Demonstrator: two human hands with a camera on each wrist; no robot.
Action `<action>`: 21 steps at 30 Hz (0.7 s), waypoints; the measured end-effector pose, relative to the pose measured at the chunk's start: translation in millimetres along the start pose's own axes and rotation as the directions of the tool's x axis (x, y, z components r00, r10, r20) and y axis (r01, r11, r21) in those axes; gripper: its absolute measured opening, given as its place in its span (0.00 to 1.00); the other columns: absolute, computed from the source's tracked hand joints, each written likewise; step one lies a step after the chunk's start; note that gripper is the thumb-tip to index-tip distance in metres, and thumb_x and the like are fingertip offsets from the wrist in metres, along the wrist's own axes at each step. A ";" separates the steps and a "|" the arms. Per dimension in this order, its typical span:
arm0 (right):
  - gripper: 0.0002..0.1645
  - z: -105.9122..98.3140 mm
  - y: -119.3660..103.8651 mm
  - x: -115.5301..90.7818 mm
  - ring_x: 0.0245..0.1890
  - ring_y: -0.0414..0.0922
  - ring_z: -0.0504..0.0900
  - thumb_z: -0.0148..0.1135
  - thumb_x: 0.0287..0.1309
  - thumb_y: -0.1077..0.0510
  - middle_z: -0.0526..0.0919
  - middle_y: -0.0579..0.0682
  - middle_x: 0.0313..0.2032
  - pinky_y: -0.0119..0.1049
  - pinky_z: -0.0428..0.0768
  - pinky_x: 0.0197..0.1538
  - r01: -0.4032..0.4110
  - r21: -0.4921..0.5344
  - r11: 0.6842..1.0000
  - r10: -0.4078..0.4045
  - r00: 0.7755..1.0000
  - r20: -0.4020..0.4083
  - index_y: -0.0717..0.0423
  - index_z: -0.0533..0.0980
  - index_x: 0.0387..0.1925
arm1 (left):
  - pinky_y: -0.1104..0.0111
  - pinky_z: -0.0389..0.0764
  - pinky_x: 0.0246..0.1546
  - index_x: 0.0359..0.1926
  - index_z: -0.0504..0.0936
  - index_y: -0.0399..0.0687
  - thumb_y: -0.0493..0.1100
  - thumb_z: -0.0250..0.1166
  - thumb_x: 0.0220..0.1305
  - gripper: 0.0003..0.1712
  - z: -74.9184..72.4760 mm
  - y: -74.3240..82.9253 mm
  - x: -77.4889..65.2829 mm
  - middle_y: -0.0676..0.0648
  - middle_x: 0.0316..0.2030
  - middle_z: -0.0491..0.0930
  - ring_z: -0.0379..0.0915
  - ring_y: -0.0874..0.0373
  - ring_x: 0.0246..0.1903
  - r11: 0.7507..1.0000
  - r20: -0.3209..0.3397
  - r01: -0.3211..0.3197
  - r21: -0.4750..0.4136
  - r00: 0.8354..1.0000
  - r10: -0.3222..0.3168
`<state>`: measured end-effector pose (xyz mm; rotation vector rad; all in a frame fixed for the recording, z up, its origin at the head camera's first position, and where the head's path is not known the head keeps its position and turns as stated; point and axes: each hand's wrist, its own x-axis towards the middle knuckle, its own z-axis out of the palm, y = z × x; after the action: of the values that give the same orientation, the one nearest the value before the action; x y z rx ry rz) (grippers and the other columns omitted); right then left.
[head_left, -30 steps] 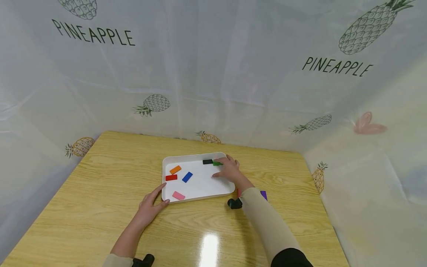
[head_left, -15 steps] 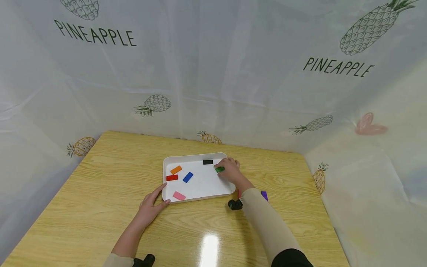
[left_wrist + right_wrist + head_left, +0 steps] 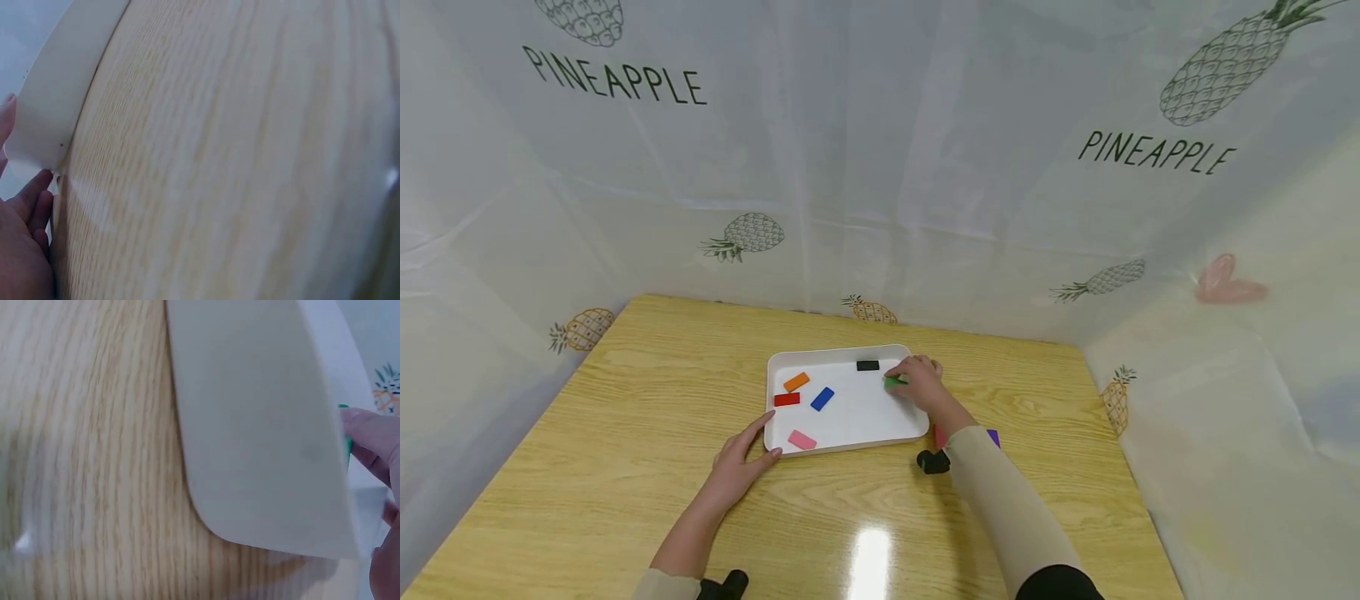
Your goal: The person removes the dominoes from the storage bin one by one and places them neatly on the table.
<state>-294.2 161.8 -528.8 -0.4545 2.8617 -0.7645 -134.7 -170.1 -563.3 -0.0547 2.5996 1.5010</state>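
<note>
A shallow white tray [image 3: 861, 417] lies on the wooden table. My left hand [image 3: 737, 467] rests at its near left corner, thumb against the front side and fingers against the left side. Inside the tray's right part, my right hand [image 3: 921, 385] pinches a small green block [image 3: 893, 382] between thumb and fingers. The right wrist view shows a sliver of the green block [image 3: 348, 449] past the tray's wall [image 3: 262, 437]. Nearest to it is a black block [image 3: 867, 365]. Orange [image 3: 796, 382], red [image 3: 787, 399], blue [image 3: 822, 398] and pink blocks [image 3: 802, 439] lie farther left.
Right of the tray, a purple piece [image 3: 994, 436] and a reddish-pink piece [image 3: 939, 437] show on the table, partly hidden by my right arm. A printed pineapple curtain [image 3: 880, 167] hangs behind the table [image 3: 625, 433].
My right hand has closed on the green block and drawn it slightly nearer and to the right, away from the black block's end. My left hand has stayed at the tray corner.
</note>
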 end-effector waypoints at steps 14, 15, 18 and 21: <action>0.17 -19.7 -18.7 -41.5 0.60 0.53 0.70 0.65 0.62 0.59 0.79 0.50 0.53 0.55 0.63 0.64 0.073 0.317 0.945 -0.040 0.993 -0.110 0.57 0.81 0.52 | 0.38 0.44 0.62 0.75 0.58 0.58 0.56 0.64 0.65 0.42 -1.2 1.4 -3.2 0.36 0.71 0.55 0.46 0.36 0.68 1.000 0.018 0.009 0.007 1.000 -0.009; 0.17 -20.7 -19.3 -45.0 0.59 0.53 0.71 0.64 0.63 0.59 0.80 0.49 0.53 0.53 0.67 0.62 0.067 0.337 0.939 -0.039 0.995 -0.090 0.58 0.81 0.53 | 0.38 0.44 0.62 0.75 0.57 0.58 0.57 0.64 0.65 0.42 -1.2 1.4 -3.1 0.36 0.72 0.55 0.46 0.36 0.68 1.000 0.020 0.012 0.008 1.000 -0.013; 0.18 -23.7 -19.8 -54.3 0.55 0.52 0.76 0.63 0.64 0.60 0.81 0.49 0.52 0.49 0.75 0.56 0.076 0.370 0.926 -0.059 0.997 -0.058 0.59 0.80 0.54 | 0.37 0.45 0.62 0.75 0.57 0.59 0.57 0.64 0.65 0.42 -1.2 2.2 -2.8 0.36 0.72 0.54 0.46 0.37 0.68 1.000 0.024 0.017 0.009 1.000 -0.018; 0.19 -27.4 -19.2 -62.5 0.51 0.49 0.79 0.63 0.64 0.60 0.82 0.49 0.52 0.44 0.78 0.52 0.092 0.373 0.923 -0.079 0.996 -0.049 0.60 0.79 0.55 | 0.37 0.46 0.62 0.75 0.57 0.59 0.58 0.64 0.65 0.42 -1.4 2.6 -1.9 0.36 0.72 0.54 0.46 0.37 0.68 1.000 0.025 0.013 0.016 1.000 -0.014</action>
<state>-236.3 179.0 -491.8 -0.5158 2.6428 -1.3129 -133.2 -170.1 -560.2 -0.0510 2.5861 1.4666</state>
